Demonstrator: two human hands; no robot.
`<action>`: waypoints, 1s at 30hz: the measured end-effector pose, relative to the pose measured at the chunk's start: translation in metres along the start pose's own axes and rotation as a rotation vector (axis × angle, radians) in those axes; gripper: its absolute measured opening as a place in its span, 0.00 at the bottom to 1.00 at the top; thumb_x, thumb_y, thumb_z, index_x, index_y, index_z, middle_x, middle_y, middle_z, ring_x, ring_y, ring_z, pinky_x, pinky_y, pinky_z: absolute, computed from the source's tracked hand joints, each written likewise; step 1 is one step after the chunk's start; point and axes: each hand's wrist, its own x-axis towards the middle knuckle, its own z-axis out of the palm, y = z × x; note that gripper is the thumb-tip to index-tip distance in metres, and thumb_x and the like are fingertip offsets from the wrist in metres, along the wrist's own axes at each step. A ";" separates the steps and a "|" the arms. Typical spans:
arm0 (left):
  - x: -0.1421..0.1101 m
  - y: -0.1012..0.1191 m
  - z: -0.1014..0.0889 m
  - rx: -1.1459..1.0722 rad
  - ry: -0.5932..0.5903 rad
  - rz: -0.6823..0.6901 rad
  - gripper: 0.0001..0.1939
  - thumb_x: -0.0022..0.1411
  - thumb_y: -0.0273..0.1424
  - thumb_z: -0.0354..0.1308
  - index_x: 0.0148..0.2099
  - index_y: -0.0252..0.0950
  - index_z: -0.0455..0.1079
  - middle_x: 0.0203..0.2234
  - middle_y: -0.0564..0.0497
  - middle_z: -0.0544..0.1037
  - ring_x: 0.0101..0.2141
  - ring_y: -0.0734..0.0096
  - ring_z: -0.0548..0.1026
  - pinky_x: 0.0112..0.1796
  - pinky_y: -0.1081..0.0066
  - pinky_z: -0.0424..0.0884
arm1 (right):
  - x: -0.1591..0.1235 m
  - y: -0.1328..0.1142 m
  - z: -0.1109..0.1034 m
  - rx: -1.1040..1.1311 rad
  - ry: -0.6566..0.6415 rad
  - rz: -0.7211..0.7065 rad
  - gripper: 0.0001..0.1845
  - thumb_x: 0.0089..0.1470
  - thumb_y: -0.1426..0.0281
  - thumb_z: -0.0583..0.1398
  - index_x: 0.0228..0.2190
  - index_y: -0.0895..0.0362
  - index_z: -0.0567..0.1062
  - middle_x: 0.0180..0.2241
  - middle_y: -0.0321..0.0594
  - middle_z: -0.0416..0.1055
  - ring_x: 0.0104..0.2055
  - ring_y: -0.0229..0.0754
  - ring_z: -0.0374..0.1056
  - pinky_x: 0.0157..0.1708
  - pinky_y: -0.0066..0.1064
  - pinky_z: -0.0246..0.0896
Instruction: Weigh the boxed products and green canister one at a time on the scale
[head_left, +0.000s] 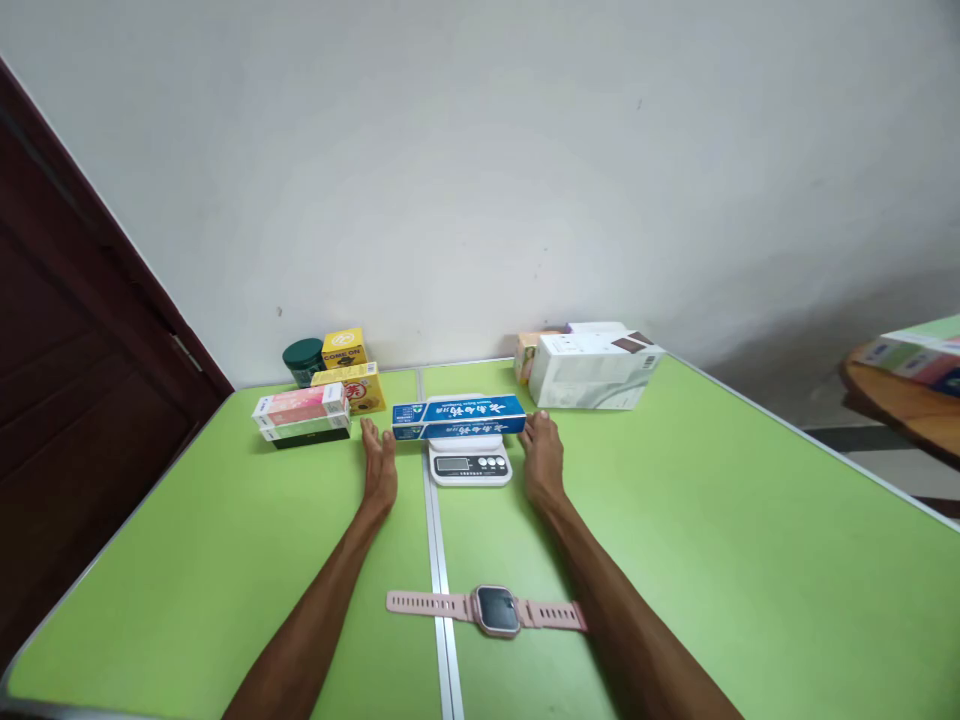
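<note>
A blue toothpaste box (459,416) lies across a small white kitchen scale (470,463) at the middle of the green table (675,560). My left hand (379,468) rests flat on the table by the box's left end, fingers stretched out. My right hand (541,455) lies by the box's right end, fingers extended toward it. Whether the fingertips touch the box I cannot tell. Neither hand holds anything.
A pink smartwatch (491,609) lies flat near me, its strap partly under my right forearm. At the back left stand a pink-and-white box (301,411), yellow boxes (349,375) and a dark green jar (303,358). White boxes (592,368) sit at the back right. A wooden table (904,395) is off right.
</note>
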 end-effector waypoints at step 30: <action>-0.088 0.090 0.115 0.188 -0.743 0.131 0.60 0.66 0.59 0.55 0.79 0.34 0.24 0.77 0.40 0.29 0.76 0.50 0.29 0.73 0.50 0.37 | 0.024 -0.047 -0.161 -0.341 0.383 -0.098 0.34 0.54 0.42 0.57 0.51 0.53 0.78 0.50 0.45 0.80 0.53 0.57 0.71 0.59 0.54 0.62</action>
